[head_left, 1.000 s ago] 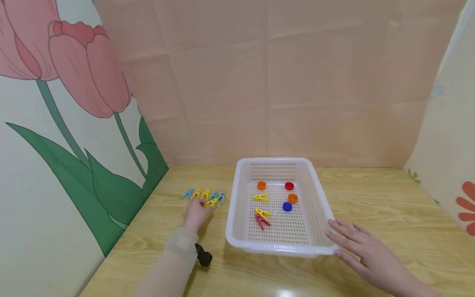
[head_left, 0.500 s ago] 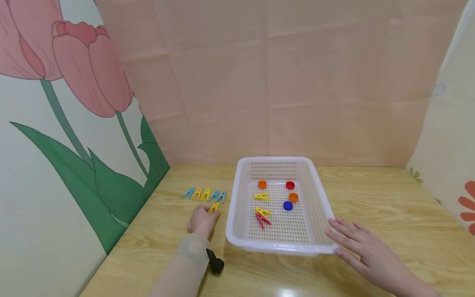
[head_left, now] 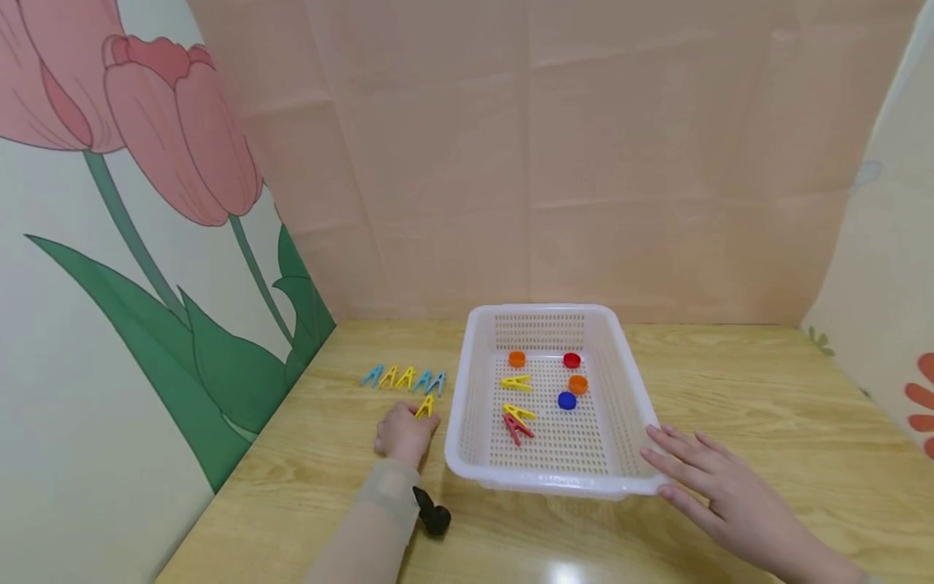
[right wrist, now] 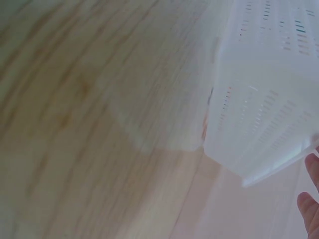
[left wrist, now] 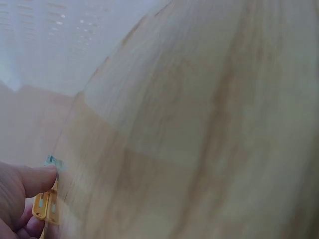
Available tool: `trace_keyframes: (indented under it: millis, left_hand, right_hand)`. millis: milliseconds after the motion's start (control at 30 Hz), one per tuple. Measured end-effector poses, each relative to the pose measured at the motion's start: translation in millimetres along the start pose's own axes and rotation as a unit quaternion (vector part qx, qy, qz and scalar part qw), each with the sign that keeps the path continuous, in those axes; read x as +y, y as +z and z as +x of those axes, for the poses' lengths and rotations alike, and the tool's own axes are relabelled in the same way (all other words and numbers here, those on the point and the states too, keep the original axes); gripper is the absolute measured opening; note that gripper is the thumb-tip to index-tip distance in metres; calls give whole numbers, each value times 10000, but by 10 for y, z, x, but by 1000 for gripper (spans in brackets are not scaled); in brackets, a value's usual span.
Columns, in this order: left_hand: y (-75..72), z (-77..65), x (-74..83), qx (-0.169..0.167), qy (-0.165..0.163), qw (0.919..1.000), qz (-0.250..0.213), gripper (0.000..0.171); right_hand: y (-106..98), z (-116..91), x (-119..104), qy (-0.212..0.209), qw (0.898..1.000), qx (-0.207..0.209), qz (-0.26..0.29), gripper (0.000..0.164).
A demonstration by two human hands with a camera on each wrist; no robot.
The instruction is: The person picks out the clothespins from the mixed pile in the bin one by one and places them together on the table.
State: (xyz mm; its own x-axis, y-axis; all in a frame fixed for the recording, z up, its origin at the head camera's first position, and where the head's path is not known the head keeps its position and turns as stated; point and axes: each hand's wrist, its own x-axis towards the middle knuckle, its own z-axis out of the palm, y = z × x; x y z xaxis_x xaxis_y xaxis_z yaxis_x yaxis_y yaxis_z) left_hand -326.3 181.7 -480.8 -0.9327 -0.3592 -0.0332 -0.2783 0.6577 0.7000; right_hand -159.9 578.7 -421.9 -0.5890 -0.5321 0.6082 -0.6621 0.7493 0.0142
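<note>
Left of the white plastic basket [head_left: 467,381], my left hand [head_left: 405,434] holds a yellow clothespin [head_left: 426,406] close over the table. The left wrist view shows thumb and fingers pinching that clothespin [left wrist: 47,205]. Just beyond it lies a row of clothespins: a blue clothespin [head_left: 373,375], two yellow ones, and two more blue ones. My right hand [head_left: 718,487] rests its extended fingers on the basket's near right corner. Inside the basket lie two yellow clothespins, a red clothespin [head_left: 517,429], two orange bottle caps, a red cap [head_left: 571,360] and a blue cap [head_left: 567,401].
The wooden table [head_left: 737,381] ends at a pinkish sheet [head_left: 525,162] hung behind it. A wall with painted tulips [head_left: 168,130] bounds the left side, and another patterned wall stands at the right. A black device [head_left: 434,514] is strapped to my left wrist.
My left hand has drawn the yellow clothespin toward me, away from the row, and turned it from lying sideways to pointing away. My right hand stays at the basket corner.
</note>
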Motion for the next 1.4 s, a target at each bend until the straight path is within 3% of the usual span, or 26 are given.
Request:
trace_keyframes:
  millis: [200, 333, 467, 600, 833, 1000, 1200, 1400]
  left_hand:
    - [-38, 0, 2, -221, -19, 9995, -220, 51]
    - [-84, -7, -8, -190, -62, 9989, -415, 57]
    - [-140, 27, -33, -144, 59, 9982, -575, 59]
    - [-262, 78, -3, -294, 234, 9938, -1047, 58]
    - [-522, 175, 160, -1003, 708, 9758, -1810, 65]
    - [-668, 208, 322, -1435, 870, 9615, -2177, 67]
    - [-816, 197, 634, -1762, 1082, 9506, -2315, 67]
    - [-862, 169, 967, -1842, 1474, 9444, -2292, 63]
  right_hand:
    - [-2, 1, 3, 43, 10000, -21, -11, 44]
    - [-1, 1, 4, 62, 10000, -40, -4, 44]
    - [2, 1, 1, 51, 10000, -36, 12, 44]
    - [5, 7, -4, 42, 10000, -36, 19, 43]
    - [1, 23, -5, 6, 10000, 6, 47, 44]
    - [5, 31, 1, -64, 9999, 47, 75, 45]
    - [14, 19, 5, -54, 9999, 69, 113, 45]
    - [20, 7, 6, -50, 9999, 88, 130, 45]
